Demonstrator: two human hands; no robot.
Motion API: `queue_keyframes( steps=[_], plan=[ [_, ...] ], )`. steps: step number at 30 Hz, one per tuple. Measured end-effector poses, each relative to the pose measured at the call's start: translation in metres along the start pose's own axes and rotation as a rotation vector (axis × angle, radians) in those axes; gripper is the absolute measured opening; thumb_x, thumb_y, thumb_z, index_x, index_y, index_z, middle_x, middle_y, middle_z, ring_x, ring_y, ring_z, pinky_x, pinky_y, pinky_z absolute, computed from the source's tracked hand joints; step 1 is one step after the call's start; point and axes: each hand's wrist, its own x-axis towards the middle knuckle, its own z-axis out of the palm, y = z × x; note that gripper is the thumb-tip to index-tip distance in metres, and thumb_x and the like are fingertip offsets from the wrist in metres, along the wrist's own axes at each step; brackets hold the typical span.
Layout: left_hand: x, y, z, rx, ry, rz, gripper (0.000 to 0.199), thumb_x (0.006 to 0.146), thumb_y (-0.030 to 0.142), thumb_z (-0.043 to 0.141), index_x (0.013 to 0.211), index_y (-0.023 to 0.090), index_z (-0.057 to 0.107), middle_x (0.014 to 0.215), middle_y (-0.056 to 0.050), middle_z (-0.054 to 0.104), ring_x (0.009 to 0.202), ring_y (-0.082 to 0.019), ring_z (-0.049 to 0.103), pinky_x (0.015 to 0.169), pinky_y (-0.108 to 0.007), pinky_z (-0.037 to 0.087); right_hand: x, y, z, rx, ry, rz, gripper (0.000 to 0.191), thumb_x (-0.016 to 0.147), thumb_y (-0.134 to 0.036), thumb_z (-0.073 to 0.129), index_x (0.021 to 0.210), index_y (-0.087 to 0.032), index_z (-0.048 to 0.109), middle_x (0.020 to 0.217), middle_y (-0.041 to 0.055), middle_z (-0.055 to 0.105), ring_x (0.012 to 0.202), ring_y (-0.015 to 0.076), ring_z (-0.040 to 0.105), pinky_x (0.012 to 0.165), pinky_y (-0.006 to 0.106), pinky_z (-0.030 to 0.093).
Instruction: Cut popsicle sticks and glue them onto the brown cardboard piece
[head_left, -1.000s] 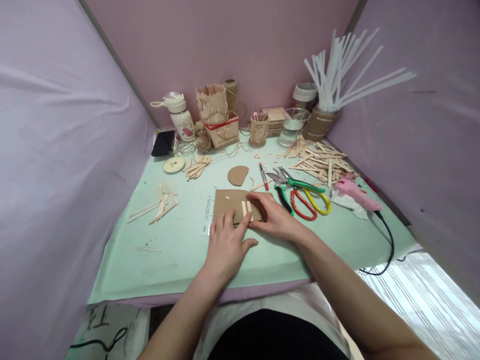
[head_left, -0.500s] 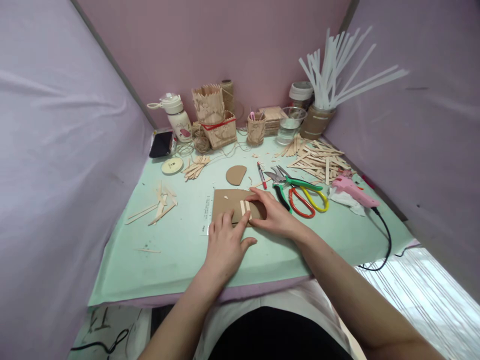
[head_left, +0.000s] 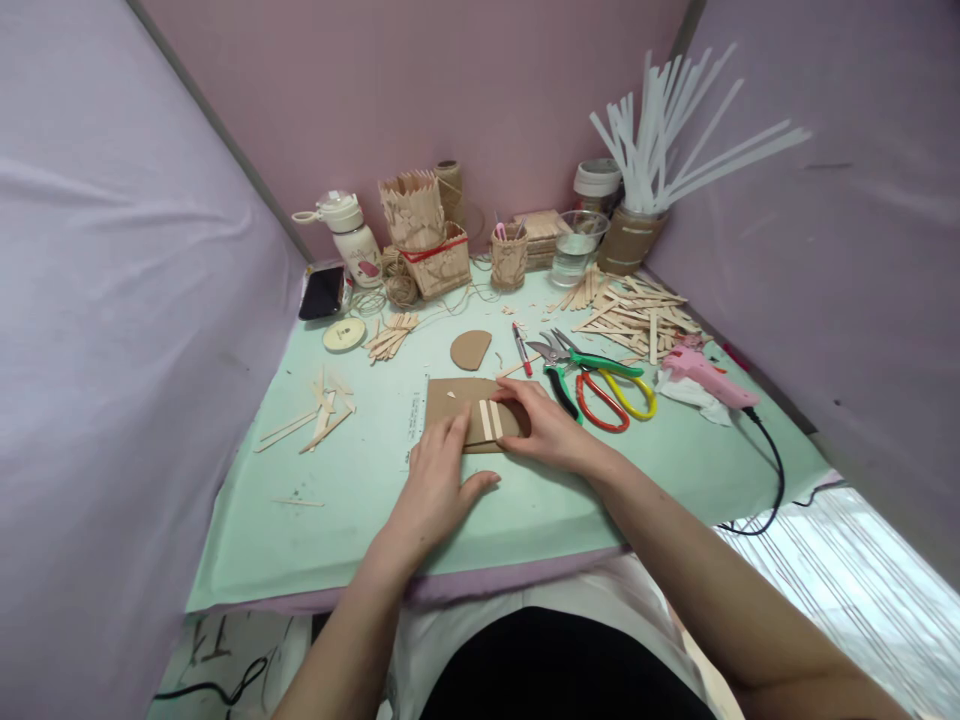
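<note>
A brown cardboard piece (head_left: pixel 513 416) with a rounded right side bears pale wooden strips (head_left: pixel 490 421) side by side. Beneath it lies a larger rectangular cardboard sheet (head_left: pixel 441 399). My right hand (head_left: pixel 546 430) grips the rounded edge, thumb at the near side and fingertips at the far side. Stretched out, the fingers of my left hand (head_left: pixel 442 470) rest on the cardboard to the left of the strips, with the thumb apart over the table. A clear ruler (head_left: pixel 414 425) shows partly at the sheet's left edge.
Beyond the sheet lies a cut cardboard shape (head_left: pixel 471 350). To the right are a red marker (head_left: pixel 522 350), pruning shears (head_left: pixel 561 380), scissors (head_left: pixel 604 403) and a pink glue gun (head_left: pixel 709 378) with a black cord. Wooden sticks (head_left: pixel 637 315) are heaped behind; offcuts (head_left: pixel 322 420) lie left.
My left hand has drawn back to the left, its index finger leaving the strips, which now show more fully. My right hand keeps its hold on the rounded piece.
</note>
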Motion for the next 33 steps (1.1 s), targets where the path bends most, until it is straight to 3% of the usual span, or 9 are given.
queue_keyframes(
  steps=[6, 22, 28, 33],
  plan=[
    [0.003, -0.012, -0.005, -0.096, 0.007, 0.014, 0.083, 0.081, 0.032, 0.070, 0.150, 0.026, 0.024, 0.140, -0.014, 0.049, 0.130, -0.031, 0.045, 0.105, -0.051, 0.039, 0.000, -0.002, -0.001, 0.000, -0.001, 0.009, 0.075, 0.072, -0.014, 0.068, 0.141, -0.022, 0.039, 0.128, 0.0094, 0.059, 0.130, 0.0282, 0.042, 0.110, 0.049, 0.037],
    [0.006, -0.007, -0.005, -0.198, 0.065, -0.044, 0.065, 0.083, 0.031, 0.067, 0.141, 0.022, 0.039, 0.134, -0.013, 0.054, 0.124, -0.029, 0.051, 0.104, -0.050, 0.042, -0.001, -0.006, -0.001, 0.020, 0.024, 0.000, 0.079, 0.071, -0.013, 0.067, 0.143, -0.024, 0.037, 0.125, 0.0083, 0.060, 0.129, 0.0288, 0.044, 0.108, 0.049, 0.040],
    [0.012, 0.008, -0.002, -0.466, 0.317, -0.213, 0.029, 0.088, 0.032, 0.060, 0.113, 0.018, 0.061, 0.116, -0.011, 0.066, 0.104, -0.023, 0.063, 0.092, -0.040, 0.050, -0.006, -0.016, -0.005, 0.019, 0.127, -0.093, 0.076, 0.075, -0.013, 0.067, 0.142, -0.028, 0.035, 0.128, 0.0078, 0.057, 0.124, 0.0279, 0.048, 0.106, 0.049, 0.042],
    [0.024, 0.018, 0.005, -0.857, 0.240, -0.339, 0.031, 0.085, 0.038, 0.064, 0.106, 0.016, 0.067, 0.104, -0.010, 0.072, 0.093, -0.021, 0.067, 0.086, -0.036, 0.051, -0.011, -0.029, -0.005, -0.018, 0.136, -0.143, 0.075, 0.077, -0.012, 0.067, 0.141, -0.031, 0.035, 0.129, 0.0084, 0.056, 0.125, 0.0292, 0.046, 0.105, 0.051, 0.043]
  ],
)
